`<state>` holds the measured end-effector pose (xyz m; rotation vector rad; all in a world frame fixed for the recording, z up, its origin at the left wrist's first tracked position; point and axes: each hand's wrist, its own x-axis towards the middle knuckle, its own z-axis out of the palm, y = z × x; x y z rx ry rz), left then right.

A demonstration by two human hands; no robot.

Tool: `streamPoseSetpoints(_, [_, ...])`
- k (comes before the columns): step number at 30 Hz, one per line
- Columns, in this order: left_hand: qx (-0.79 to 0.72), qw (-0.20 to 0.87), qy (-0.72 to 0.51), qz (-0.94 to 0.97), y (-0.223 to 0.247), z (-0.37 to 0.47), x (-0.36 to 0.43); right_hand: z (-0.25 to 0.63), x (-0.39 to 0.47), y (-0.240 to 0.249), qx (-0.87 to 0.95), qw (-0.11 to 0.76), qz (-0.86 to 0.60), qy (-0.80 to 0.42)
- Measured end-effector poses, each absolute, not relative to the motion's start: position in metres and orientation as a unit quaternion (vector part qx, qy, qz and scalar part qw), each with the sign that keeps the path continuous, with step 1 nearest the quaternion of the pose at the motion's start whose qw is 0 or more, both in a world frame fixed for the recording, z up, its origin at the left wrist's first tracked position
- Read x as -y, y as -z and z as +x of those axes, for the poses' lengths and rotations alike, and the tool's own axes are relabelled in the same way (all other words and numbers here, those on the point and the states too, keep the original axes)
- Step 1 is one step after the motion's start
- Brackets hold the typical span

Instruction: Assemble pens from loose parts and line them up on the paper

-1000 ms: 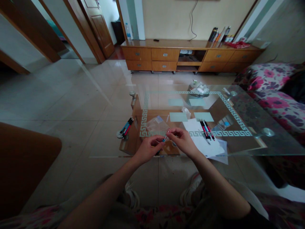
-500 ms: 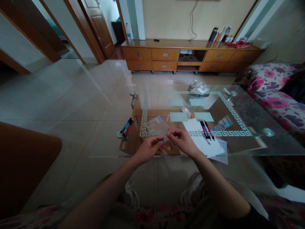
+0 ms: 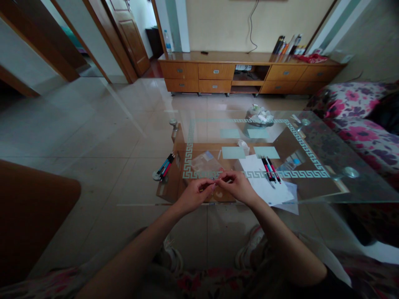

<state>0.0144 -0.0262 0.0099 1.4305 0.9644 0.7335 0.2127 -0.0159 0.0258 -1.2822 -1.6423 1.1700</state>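
Observation:
Above the near edge of the glass table (image 3: 168, 204), my left hand (image 3: 195, 193) and my right hand (image 3: 237, 187) meet fingertip to fingertip. Both are closed in a pinch around something small that their fingers mostly hide; I cannot make out what it is. Just beyond the hands lies a clear plastic bag (image 3: 204, 162) with a blue label. White paper sheets (image 3: 257, 178) are to the right of my right hand, and several red and black pens (image 3: 270, 169) rest on them. More pens (image 3: 166, 167), blue, red and black, lie left of my left hand.
A crumpled white tissue (image 3: 243, 146) and a plastic bottle (image 3: 291, 163) show at the table's middle and right. Behind the table stands a bin (image 3: 260, 116) with a bag. A long wooden cabinet (image 3: 215, 72) lines the wall; a floral sofa (image 3: 364, 133) is at right.
My hands have drawn together, with the right fingertips moving left and slightly down to the left ones. The small blue-tipped piece seen between them is now mostly hidden.

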Motion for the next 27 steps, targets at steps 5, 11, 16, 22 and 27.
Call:
streamPoseSetpoints(5, [-0.414,0.544,-0.316,0.658,-0.009,0.013,0.025,0.212,0.016,-0.022,0.642,0.352,-0.491,-0.473])
streamPoseSetpoints(11, [-0.419,0.549,-0.294,0.661,-0.011,0.012,0.025,0.210,0.017,-0.025,0.652,0.343,-0.478,-0.478])
streamPoseSetpoints(16, [-0.443,0.539,-0.315,0.643,-0.010,0.010,0.020,0.219,0.013,-0.025,0.677,0.320,-0.478,-0.459])
streamPoseSetpoints(22, [-0.479,0.525,-0.355,0.608,0.001,0.006,0.016,0.252,0.005,-0.020,0.683,0.201,-0.657,-0.247])
streamPoseSetpoints(27, [-0.490,0.518,-0.355,0.605,0.002,0.006,0.015,0.256,0.005,-0.017,0.696,0.112,-0.684,-0.187])
